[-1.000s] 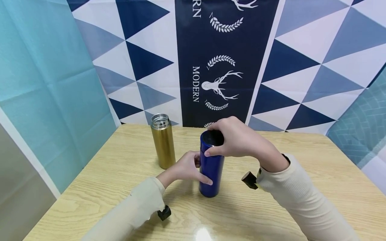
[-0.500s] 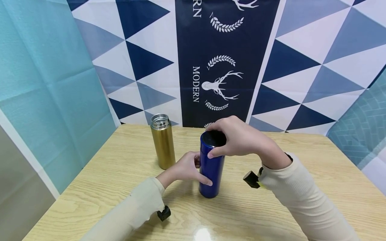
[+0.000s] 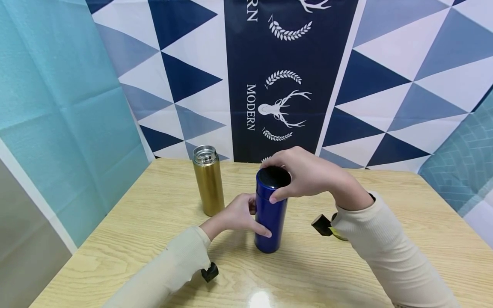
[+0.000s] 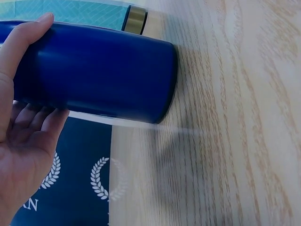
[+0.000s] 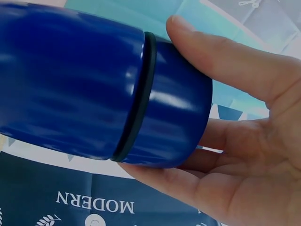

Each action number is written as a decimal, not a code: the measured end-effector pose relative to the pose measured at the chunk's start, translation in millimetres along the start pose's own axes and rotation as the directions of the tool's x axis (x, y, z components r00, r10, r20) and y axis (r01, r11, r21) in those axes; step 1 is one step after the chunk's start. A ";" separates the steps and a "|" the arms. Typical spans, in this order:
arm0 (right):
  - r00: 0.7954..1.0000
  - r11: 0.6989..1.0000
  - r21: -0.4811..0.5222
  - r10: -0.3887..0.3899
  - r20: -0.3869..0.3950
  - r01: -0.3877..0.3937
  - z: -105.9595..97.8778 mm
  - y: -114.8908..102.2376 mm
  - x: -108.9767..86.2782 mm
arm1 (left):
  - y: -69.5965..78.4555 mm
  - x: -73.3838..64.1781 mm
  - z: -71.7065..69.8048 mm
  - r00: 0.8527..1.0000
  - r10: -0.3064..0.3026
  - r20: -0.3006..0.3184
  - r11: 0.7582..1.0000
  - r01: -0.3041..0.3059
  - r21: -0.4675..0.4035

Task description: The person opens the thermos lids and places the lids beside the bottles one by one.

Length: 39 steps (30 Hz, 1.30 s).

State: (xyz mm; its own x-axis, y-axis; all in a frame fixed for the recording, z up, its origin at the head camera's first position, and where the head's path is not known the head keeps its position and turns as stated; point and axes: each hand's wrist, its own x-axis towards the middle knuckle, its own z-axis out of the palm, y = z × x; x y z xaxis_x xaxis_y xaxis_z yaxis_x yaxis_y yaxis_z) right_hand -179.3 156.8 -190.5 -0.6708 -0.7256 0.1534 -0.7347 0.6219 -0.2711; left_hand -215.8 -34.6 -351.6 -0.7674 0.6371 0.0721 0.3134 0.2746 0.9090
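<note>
A blue thermos bottle (image 3: 269, 218) stands upright on the wooden table. Low on its body, my left hand (image 3: 239, 214) grips it, thumb across the near side. Up at the top, my right hand (image 3: 308, 174) holds the blue lid (image 5: 176, 101) between thumb and fingers. A dark ring separates lid and body in the right wrist view, and the lid sits on the bottle. To the left behind my left hand is a gold thermos bottle (image 3: 209, 190), upright and lidless, its steel mouth exposed. A gold lid (image 4: 135, 20) with dark edges shows in the left wrist view.
The wooden table (image 3: 385, 256) reaches back to a patterned blue and white cloth (image 3: 192, 64). A teal cloth (image 3: 65, 107) hangs on the left. In the head view, my right sleeve partly covers the gold lid.
My right hand has turned slightly round the blue lid, its thumb and wrist shifting a little to the right. More of the gold lid shows beside my sleeve. The left hand stays put.
</note>
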 end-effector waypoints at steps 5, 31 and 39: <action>1.000 1.000 -0.002 -0.016 0.019 0.016 -3.1 1.4 0.3 | 0.2 0.5 -0.7 1.000 0.001 0.005 1.000 -0.001 0.002; 0.989 0.994 0.102 -0.060 0.133 0.046 -9.3 14.5 6.7 | 0.1 1.1 -2.5 1.000 -0.010 0.014 1.000 0.009 0.028; 0.976 0.971 0.210 -0.146 0.165 0.110 -8.1 24.3 7.6 | -0.2 0.9 -1.6 1.000 -0.011 0.010 1.000 0.011 0.027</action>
State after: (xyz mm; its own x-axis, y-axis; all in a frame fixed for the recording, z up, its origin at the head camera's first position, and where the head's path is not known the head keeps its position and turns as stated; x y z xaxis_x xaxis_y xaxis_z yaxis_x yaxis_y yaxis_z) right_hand -203.0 168.8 -188.2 -0.5304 -0.8471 0.0329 -0.7662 0.4624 -0.4463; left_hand -217.5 -35.2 -351.0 -0.7652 0.6412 0.0578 0.3203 0.3012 0.8981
